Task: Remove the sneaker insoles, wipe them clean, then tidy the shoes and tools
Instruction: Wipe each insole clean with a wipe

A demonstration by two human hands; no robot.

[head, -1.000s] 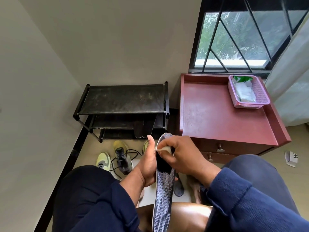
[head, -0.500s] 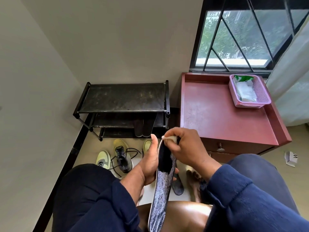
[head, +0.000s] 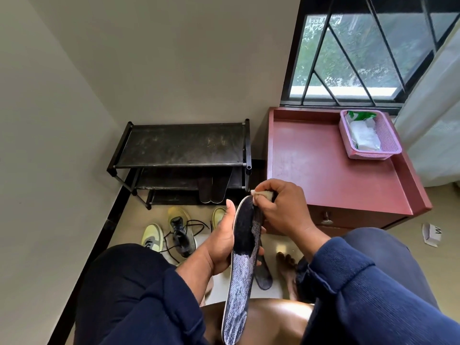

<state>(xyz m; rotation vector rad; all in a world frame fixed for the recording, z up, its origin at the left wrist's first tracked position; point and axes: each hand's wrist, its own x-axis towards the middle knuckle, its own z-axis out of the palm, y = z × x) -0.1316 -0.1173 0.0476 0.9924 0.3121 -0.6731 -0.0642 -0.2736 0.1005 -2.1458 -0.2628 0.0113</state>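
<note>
My left hand [head: 221, 240] grips a long insole [head: 242, 265] by its left edge, toe end up; the insole is dark and wet near the toe, speckled grey lower down. My right hand [head: 283, 210] pinches a small crumpled wipe [head: 263, 194] against the insole's toe tip. A second dark insole [head: 263, 272] lies on the floor beneath. Yellow-green sneakers [head: 180, 230] with loose black laces sit on the floor before the shoe rack, one [head: 152, 236] further left.
A black shoe rack [head: 184, 145] stands against the wall, with two insoles [head: 214, 190] leaning on its lower shelf. The red cabinet [head: 331, 175] on the right carries a pink basket [head: 392, 143] of wipes. A small white box [head: 431, 234] lies on the floor at far right.
My right hand has slid the wipe up the insole from just below the toe to its very tip. The left hand keeps holding the insole, which has tilted slightly.
</note>
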